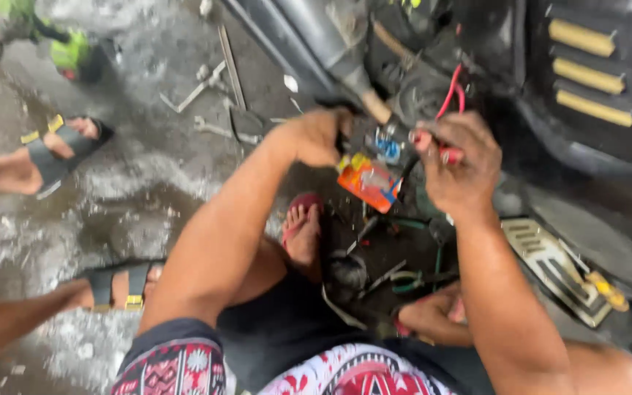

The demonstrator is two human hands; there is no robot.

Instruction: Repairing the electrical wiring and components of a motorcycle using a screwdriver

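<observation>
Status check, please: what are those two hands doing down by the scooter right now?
Left hand gripping a small orange package. Right hand pinching a red wire. Tools on the wet floor; another person's sandalled foot close by.

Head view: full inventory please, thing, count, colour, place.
red wire: one, red, from the vehicle body down to the right hand
orange part: one, orange, below the left hand
vehicle body: one, black with yellow bars, top right
footrest plate: one, pale metal, lower right
pliers: one, green handles, on the ground between the feet
wrenches: several, grey, on the wet floor upper left
bystander's sandalled feet: two, black sandals, left
left hand: at the wiring
right hand: gripping the red wire
</observation>
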